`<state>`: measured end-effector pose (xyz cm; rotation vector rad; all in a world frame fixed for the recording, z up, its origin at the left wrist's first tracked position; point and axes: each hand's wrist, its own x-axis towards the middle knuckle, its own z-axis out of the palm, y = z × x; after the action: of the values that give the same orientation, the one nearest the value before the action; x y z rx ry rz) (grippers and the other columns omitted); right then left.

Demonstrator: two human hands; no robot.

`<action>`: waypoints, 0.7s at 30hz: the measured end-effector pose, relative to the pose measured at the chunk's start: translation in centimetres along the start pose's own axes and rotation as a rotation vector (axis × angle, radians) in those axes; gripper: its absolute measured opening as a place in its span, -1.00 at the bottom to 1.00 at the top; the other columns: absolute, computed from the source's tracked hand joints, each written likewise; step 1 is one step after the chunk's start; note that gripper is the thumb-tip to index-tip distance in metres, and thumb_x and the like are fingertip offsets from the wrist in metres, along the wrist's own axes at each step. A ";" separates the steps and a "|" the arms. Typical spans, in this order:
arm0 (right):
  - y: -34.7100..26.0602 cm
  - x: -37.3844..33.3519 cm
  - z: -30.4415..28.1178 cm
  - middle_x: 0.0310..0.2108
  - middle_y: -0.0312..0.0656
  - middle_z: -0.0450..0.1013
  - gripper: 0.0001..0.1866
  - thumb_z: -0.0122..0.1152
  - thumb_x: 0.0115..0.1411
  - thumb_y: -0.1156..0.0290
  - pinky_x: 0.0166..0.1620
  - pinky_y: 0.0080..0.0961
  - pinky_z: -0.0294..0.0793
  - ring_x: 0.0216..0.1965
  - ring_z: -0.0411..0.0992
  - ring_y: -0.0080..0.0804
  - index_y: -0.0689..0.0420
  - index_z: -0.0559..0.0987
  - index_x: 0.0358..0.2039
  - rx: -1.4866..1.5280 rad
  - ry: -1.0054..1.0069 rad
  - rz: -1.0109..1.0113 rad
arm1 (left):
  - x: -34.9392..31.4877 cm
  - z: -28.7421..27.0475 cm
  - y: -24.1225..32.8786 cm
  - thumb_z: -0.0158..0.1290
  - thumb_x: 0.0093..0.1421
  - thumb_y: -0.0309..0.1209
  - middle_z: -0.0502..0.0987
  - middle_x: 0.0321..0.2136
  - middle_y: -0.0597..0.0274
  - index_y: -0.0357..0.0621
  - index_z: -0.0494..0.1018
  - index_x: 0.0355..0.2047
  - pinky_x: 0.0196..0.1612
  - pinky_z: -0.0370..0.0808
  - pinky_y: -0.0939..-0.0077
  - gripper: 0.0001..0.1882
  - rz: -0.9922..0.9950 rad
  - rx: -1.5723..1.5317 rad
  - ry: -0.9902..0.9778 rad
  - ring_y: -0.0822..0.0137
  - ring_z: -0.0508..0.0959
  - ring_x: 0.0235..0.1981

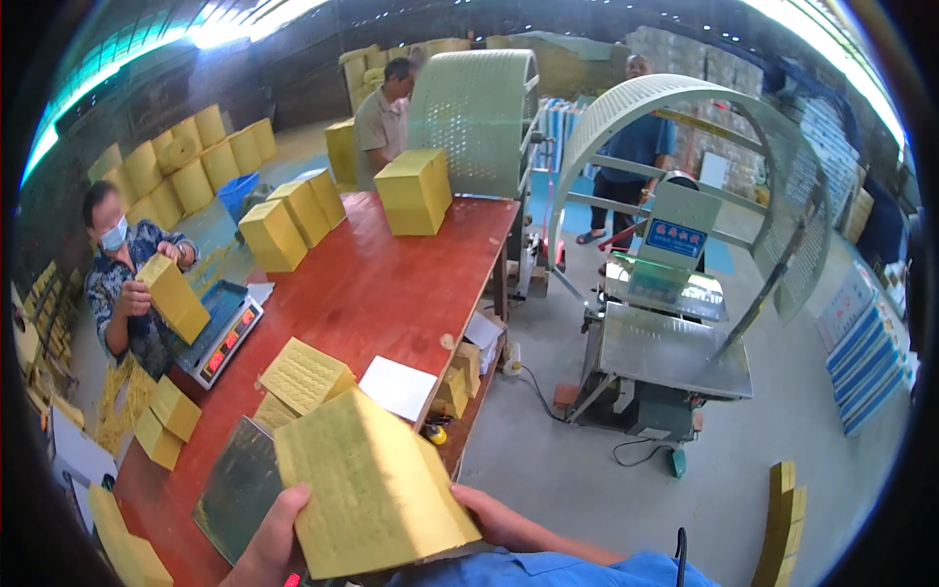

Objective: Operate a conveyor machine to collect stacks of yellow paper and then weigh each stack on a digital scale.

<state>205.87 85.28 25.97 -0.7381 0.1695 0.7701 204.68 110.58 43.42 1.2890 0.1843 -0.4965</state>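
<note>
Left hand (277,533) and right hand (504,523) hold opposite sides of a large yellow rectangular block of paper-like sheets (372,479), at the near end of the red wooden table (362,284). Work looks partway through: several smooth yellow blocks (272,238) stand towards the far end, while the held block is not yet set down, and a co-worker (127,264) handles another yellow block (174,296) at the left.
</note>
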 end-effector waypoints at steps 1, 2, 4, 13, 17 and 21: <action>-0.4 -0.5 -1.3 0.14 -0.07 0.44 -0.42 -0.11 0.41 0.06 0.18 -0.38 0.38 0.09 0.44 -0.33 0.26 0.35 0.23 0.089 0.058 0.050 | 1.2 1.0 -0.2 -0.15 0.30 -0.01 0.42 0.14 -0.03 -0.28 0.18 0.28 0.19 0.40 0.20 -0.30 -0.010 -0.012 0.024 0.13 0.48 0.12; -1.5 -1.5 -2.6 0.12 -0.08 0.46 -0.42 -0.11 0.40 0.06 0.17 -0.36 0.39 0.07 0.46 -0.32 0.27 0.36 0.22 0.126 0.061 0.055 | 2.5 2.2 -0.1 -0.17 0.34 -0.05 0.41 0.15 -0.02 -0.27 0.17 0.28 0.20 0.39 0.23 -0.34 -0.061 -0.007 -0.012 0.16 0.47 0.14; -4.3 -1.6 -5.6 0.08 -0.07 0.48 -0.43 -0.10 0.40 0.06 0.15 -0.33 0.40 0.05 0.47 -0.32 0.27 0.38 0.20 0.064 0.030 -0.057 | 4.2 4.3 -0.3 -0.19 0.37 -0.09 0.40 0.17 -0.01 -0.27 0.16 0.29 0.21 0.38 0.26 -0.38 -0.091 -0.004 -0.009 0.19 0.45 0.16; -11.6 0.0 -11.3 0.07 -0.06 0.47 -0.47 -0.11 0.40 0.15 0.12 -0.39 0.41 0.04 0.47 -0.34 0.27 0.36 0.22 -0.057 0.073 -0.093 | 10.4 9.4 0.6 -0.05 0.31 -0.03 0.40 0.18 -0.01 -0.22 0.15 0.31 0.24 0.36 0.13 -0.30 -0.062 -0.042 -0.009 0.14 0.43 0.19; -13.4 3.6 -10.4 0.16 -0.12 0.40 -0.44 -0.10 0.40 0.15 0.20 -0.40 0.32 0.15 0.37 -0.37 0.24 0.29 0.28 -0.108 -0.014 -0.138 | 11.5 7.9 1.3 -0.04 0.32 -0.01 0.39 0.20 0.01 -0.20 0.14 0.32 0.25 0.36 0.13 -0.29 -0.013 -0.045 0.011 0.13 0.42 0.20; -15.4 7.1 -10.7 0.21 -0.13 0.35 -0.39 -0.07 0.39 0.11 0.18 -0.42 0.36 0.17 0.37 -0.40 0.21 0.25 0.32 -0.196 0.031 -0.167 | 13.9 7.0 3.5 -0.09 0.35 -0.08 0.39 0.19 0.04 -0.18 0.16 0.31 0.23 0.40 0.21 -0.36 -0.081 -0.061 0.054 0.18 0.44 0.18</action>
<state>222.86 74.78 23.57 -0.9380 0.0593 0.6219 217.51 101.16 42.82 1.2398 0.2958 -0.5213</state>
